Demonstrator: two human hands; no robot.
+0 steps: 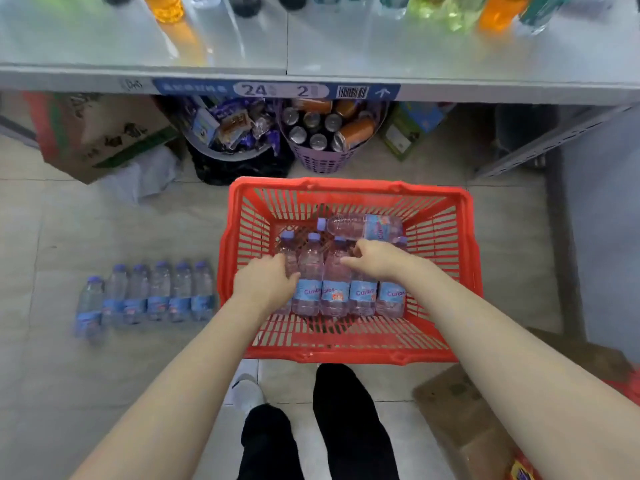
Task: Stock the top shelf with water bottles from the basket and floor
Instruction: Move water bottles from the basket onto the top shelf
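Two stocks of water sit below the top shelf (450,57), whose front strip is bare w/ coloured drinks standing further back; it lies straight ahead of and above both arms. Under it the floor (104,237) carries a cardboard box (100,133), a purple tub (322,161) of cans and, nearest the person, the red basket (346,185), set square-on between the feet and the shelf. Left of the basket, just beside its wall, a floor row (159,292) of six btls lies flat, caps pointing away, no hand on it. Inside the basket a basket row (334,296) of approx five btls lies the same way: long axes run from the person toward the shelf, caps far, labels near. One crosswise bottle (363,226) rests over their necks at the far side, cap to the left. The left hand (265,284) is down on the row's left end, fingers curled round the far-left bottle (288,252) at its waist. The right hand (379,259) is nearer the crosswise one but sits on the fourth bottle (363,294), fingers bent over its shoulder, thumb across; the grip looks closed, tho the palm hides the contact. Likely step = lift one btl per hand. Since the axes point at the shelf, each needs tipping cap-up while rising fwd, and the right one must clear the crosswise bottle just past its fingertips.
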